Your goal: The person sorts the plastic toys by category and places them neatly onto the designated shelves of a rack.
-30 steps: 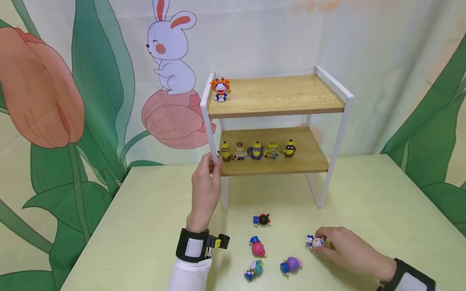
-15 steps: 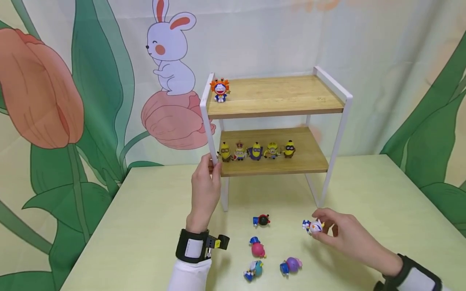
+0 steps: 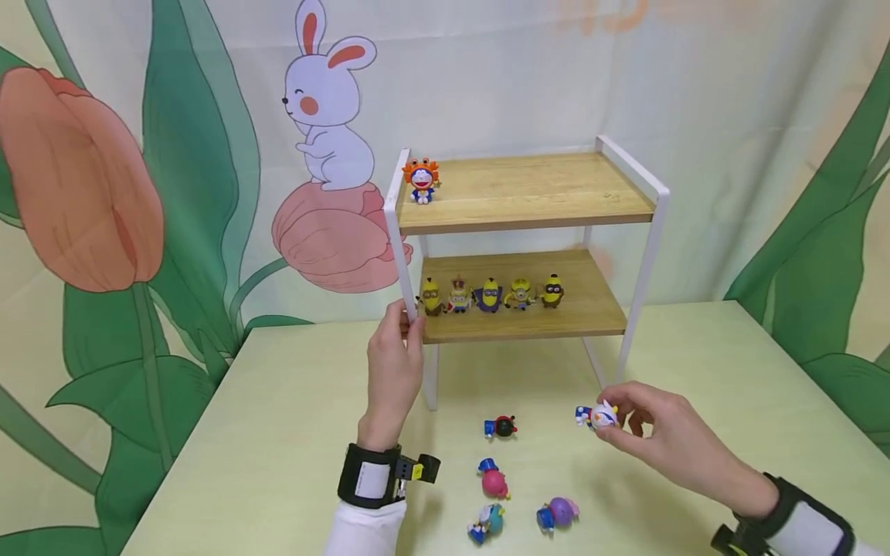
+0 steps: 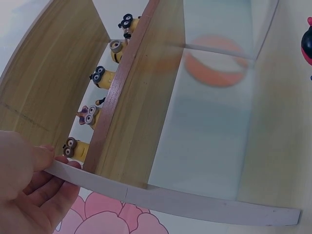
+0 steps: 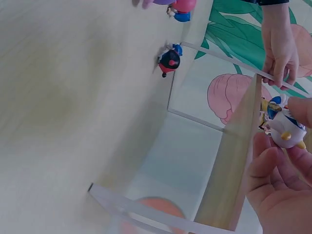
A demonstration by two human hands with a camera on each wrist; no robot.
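My left hand [image 3: 395,371] grips the white left front leg [image 4: 170,199] of a two-tier wooden shelf [image 3: 535,193], thumb in front and fingers curled behind. In front of the shelf's right side, my right hand [image 3: 677,440] pinches a small white-and-blue figurine [image 3: 599,415] between thumb and fingers. It lies sideways, blue end to the left, held above the table. The right wrist view shows its round white head [image 5: 286,130] with yellow parts between the fingertips. An orange-hooded figurine [image 3: 421,181] stands at the upper tier's left end.
Several yellow minion figurines [image 3: 489,295] stand in a row on the lower tier. On the table [image 3: 292,432] lie a black-and-red figurine [image 3: 501,427], a pink one [image 3: 494,480], a teal one [image 3: 487,523] and a purple one [image 3: 558,514]. A printed curtain [image 3: 501,85] hangs behind.
My right hand has lifted the white-and-blue figurine off the tabletop and moved it slightly toward the shelf. The left hand keeps its hold on the leg. The head view has tilted up slightly.
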